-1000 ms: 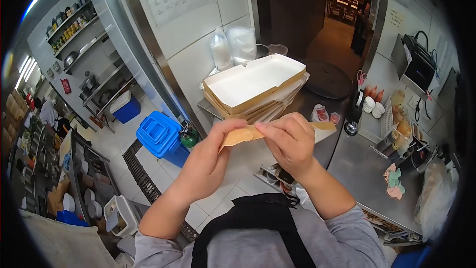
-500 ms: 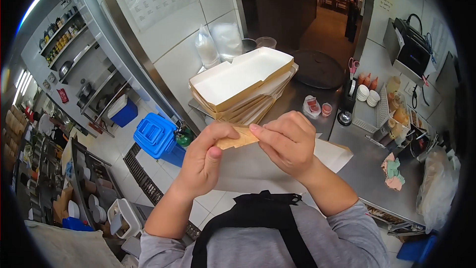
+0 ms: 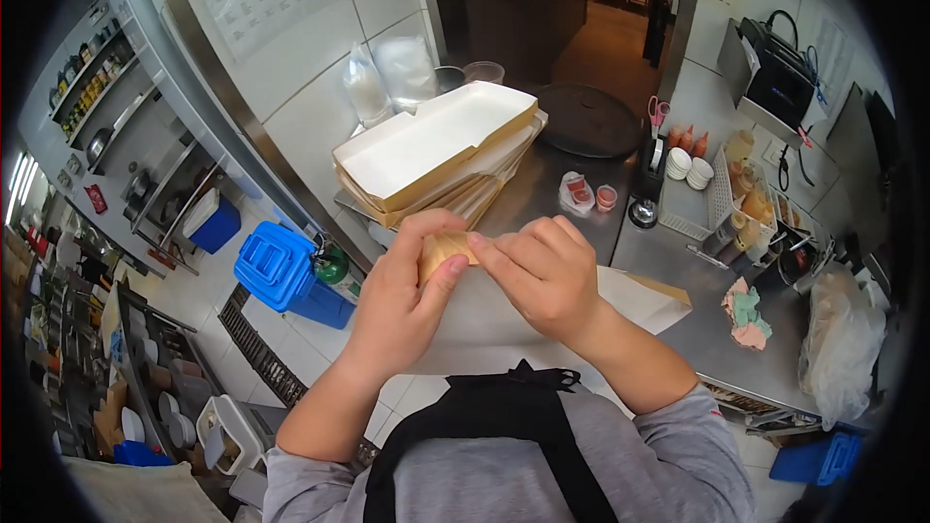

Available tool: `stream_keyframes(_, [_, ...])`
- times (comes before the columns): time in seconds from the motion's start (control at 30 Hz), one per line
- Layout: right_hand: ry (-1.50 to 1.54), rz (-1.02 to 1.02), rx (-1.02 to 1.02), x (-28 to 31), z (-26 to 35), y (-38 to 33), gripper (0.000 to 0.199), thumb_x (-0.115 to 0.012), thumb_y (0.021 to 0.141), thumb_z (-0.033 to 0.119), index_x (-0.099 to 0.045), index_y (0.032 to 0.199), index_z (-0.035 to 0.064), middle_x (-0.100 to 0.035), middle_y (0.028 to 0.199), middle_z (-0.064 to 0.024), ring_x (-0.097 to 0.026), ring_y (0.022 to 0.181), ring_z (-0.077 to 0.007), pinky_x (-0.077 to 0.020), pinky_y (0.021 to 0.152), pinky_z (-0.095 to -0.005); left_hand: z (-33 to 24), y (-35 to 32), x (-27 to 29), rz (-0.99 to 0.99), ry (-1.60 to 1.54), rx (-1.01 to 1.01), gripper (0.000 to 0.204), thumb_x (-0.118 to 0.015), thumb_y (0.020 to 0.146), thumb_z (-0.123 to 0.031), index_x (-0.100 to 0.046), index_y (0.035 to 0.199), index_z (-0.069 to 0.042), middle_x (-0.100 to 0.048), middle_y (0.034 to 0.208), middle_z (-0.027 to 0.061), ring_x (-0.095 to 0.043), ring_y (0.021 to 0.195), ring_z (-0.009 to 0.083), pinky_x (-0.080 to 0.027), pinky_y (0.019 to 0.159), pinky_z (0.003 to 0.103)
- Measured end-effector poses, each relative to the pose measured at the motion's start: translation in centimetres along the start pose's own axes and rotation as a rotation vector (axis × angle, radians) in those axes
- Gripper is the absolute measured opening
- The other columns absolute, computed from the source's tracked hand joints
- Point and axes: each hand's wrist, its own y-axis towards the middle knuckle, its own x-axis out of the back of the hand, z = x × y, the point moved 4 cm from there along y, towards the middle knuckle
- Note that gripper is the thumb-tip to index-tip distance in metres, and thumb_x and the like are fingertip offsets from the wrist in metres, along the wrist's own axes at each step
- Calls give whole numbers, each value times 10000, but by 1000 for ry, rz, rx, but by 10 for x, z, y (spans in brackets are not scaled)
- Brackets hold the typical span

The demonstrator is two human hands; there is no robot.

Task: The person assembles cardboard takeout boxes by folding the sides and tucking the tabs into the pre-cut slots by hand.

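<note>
A part-folded cardboard food box, its inside white (image 3: 484,324) and its outside brown, is held in front of me above the counter's near edge. My left hand (image 3: 397,295) grips a folded brown flap (image 3: 444,249) of it, thumb on the near side and fingers curled over the far side. My right hand (image 3: 544,276) pinches the right end of that same flap, thumb and fingertips meeting near the left thumb. Beyond my hands, a stack of folded open boxes (image 3: 446,136) stands tilted, the top one white inside. The fingers partly hide the flap.
On the steel counter (image 3: 668,329) are small cups of red sauce (image 3: 606,198), a black round tray (image 3: 586,121), a white basket (image 3: 686,213) with sauce bottles, a crumpled cloth (image 3: 746,315) and a plastic bag (image 3: 838,339). A blue lidded bin (image 3: 281,266) stands on the floor at left.
My view has shifted, so the surroundings sit further left in the picture. The brown flap has turned between my hands, and my left thumb now presses along it, closer to the right fingertips.
</note>
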Motion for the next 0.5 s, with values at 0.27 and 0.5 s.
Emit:
stream_keyframes(0.27, [18,-19,-227,36,-38,11,181,-799,754,25,-715,913,48,-604,784,-63,-577,686,-249,-475,605,-356,-9,5,4,104,235,-253,582,-695,947,-265,-475,1458,-91,-580,1425,161,-595,1238,373,-433,1035,473])
stream_keyframes(0.5, [362,-380,-828,105,-97,-4,164,-618,1011,70,-571,855,68,-468,771,79,-394,706,0,-315,612,-202,9,-5,53,-719,607,-309,1194,-907,723,-151,-135,1630,-70,-311,1633,217,-332,1500,361,-291,1197,480])
